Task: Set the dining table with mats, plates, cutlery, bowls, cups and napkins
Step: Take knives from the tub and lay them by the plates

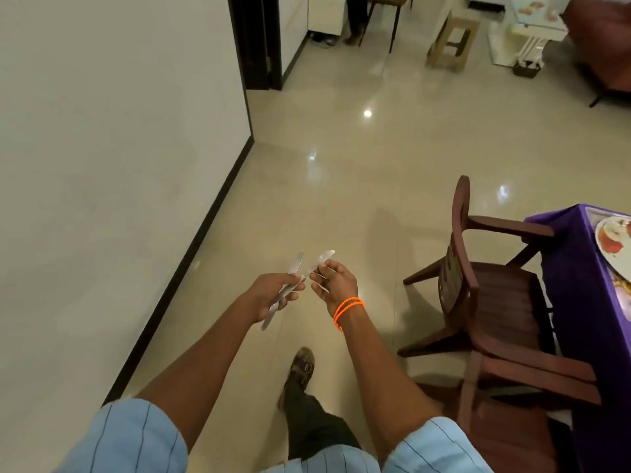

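My left hand [273,295] grips a bundle of steel cutlery [295,266], its handles sticking out above and below my fist. My right hand [336,283], with orange bands at the wrist, pinches a single steel piece [322,259] from that bundle between thumb and fingers. Both hands are held over the tiled floor in front of me. At the right edge stands the dining table under a purple cloth [577,288], with a patterned plate [613,238] on a mat, partly cut off by the frame.
A dark wooden armchair [485,291] stands against the table's left side, close to my right. A white wall with black skirting [181,268] runs along the left. My shoe [302,365] is on glossy tiles. A stool [452,39] and glass stand are far ahead.
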